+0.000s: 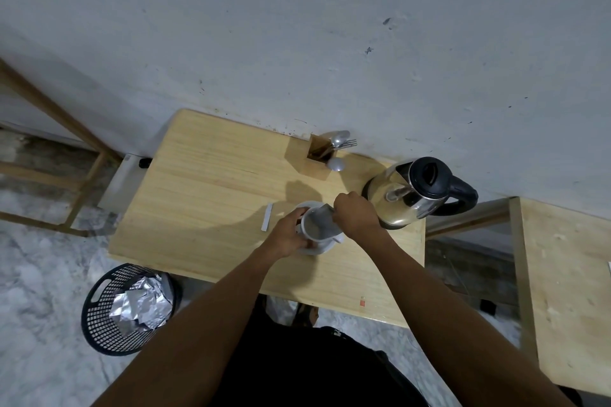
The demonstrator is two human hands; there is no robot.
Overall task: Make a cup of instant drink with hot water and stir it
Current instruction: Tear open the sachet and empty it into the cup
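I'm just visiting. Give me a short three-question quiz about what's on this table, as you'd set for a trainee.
1. True or false: the kettle stands to the right of the cup.
2. What does the right hand hold over the cup? A) a fork B) a sachet C) a lid
3. Where do the spare spoons stand?

Key
1. True.
2. B, a sachet, tipped at the cup while the left hand steadies it on the saucer.
3. In the wooden holder by the wall.

Left hand (291,235) steadies cup (314,226); right hand (355,213) tips sachet (325,213) into it.
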